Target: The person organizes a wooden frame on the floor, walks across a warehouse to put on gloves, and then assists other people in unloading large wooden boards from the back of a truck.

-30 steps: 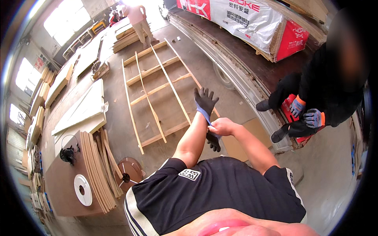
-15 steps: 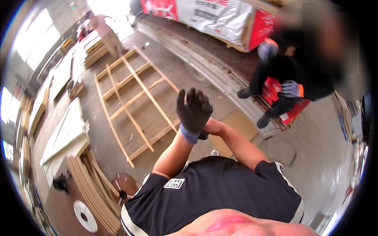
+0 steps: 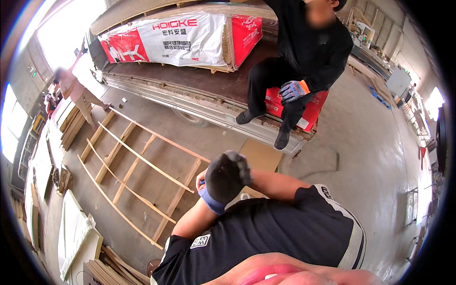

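My left hand (image 3: pixel 227 176) wears a dark work glove with a blue knit cuff (image 3: pixel 211 201) and is raised in front of my chest. Its fingers are loosely bent and a little blurred, with nothing seen in them. Behind it my bare right forearm crosses from the right. The fingers of my right hand (image 3: pixel 200 180) show past the far left side of the glove, closed on the blue edge of its cuff. Most of my right hand is hidden behind the glove.
A timber frame (image 3: pixel 134 156) lies on the floor ahead left. Beyond it, a flatbed (image 3: pixel 190 88) carries a wrapped board stack (image 3: pixel 185 40). A gloved co-worker (image 3: pixel 308 52) sits on its edge; another person (image 3: pixel 76 90) stands far left. Stacked boards (image 3: pixel 111 270) are near left.
My right hand has moved from the right side of the left glove round to its cuff. The left fingers have bent over more. The view has swung right; the co-worker has raised one arm.
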{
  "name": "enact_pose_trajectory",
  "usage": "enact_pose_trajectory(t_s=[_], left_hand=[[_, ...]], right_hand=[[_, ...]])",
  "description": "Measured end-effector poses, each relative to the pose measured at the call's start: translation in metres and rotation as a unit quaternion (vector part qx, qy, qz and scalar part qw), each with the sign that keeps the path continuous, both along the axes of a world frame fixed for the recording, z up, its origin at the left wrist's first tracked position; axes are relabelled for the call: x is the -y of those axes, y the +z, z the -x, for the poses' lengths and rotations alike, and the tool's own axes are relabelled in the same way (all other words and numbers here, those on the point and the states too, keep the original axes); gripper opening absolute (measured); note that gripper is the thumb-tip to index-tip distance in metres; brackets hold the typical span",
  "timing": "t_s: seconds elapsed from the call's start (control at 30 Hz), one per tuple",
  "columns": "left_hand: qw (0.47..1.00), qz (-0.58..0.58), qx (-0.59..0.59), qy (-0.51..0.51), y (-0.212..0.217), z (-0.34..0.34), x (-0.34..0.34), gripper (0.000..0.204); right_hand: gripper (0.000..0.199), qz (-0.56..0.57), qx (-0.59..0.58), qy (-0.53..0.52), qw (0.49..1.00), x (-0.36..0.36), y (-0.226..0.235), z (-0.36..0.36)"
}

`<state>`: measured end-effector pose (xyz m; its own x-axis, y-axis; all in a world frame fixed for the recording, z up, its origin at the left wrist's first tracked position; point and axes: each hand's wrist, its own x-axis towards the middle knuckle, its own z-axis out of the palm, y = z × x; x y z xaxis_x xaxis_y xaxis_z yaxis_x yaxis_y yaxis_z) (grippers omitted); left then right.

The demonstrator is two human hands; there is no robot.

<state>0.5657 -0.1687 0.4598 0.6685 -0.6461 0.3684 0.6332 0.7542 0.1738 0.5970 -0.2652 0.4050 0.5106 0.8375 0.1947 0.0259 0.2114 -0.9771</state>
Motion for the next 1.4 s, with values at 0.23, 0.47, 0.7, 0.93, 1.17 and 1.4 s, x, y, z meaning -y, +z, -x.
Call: enact_pose_trajectory(t_s=[0.23,0.47,0.7,0.93,1.17,1.4], left_hand=[[0.850,-0.374,0.093,0.359,-0.051,-0.014,-0.064,0.032],[0.694,-0.658,0.158,0.246,-0.154,0.010,-0.057,0.030],[0.744,-0.628,0.031,0.228,-0.203,0.016,-0.061,0.027],[0.756,-0.540,0.090,0.358,-0.212,0.004,-0.049,0.015],[0.790,-0.541,-0.059,0.282,-0.184,-0.017,-0.044,0.010],[0.377,-0.740,0.431,0.353,-0.178,-0.022,0.002,0.029]], right_hand=[[0.021,0.014,-0.264,-0.160,0.951,0.054,-0.066,-0.044],[0.023,0.225,-0.060,-0.089,0.968,0.045,-0.030,-0.015],[0.047,0.431,0.142,-0.122,0.883,0.059,-0.055,-0.028],[0.015,0.102,0.431,-0.159,0.882,0.017,-0.022,0.004],[0.054,0.520,0.310,-0.058,0.794,0.040,-0.020,-0.009],[0.066,-0.092,-0.458,-0.182,0.865,0.060,-0.095,-0.078]])
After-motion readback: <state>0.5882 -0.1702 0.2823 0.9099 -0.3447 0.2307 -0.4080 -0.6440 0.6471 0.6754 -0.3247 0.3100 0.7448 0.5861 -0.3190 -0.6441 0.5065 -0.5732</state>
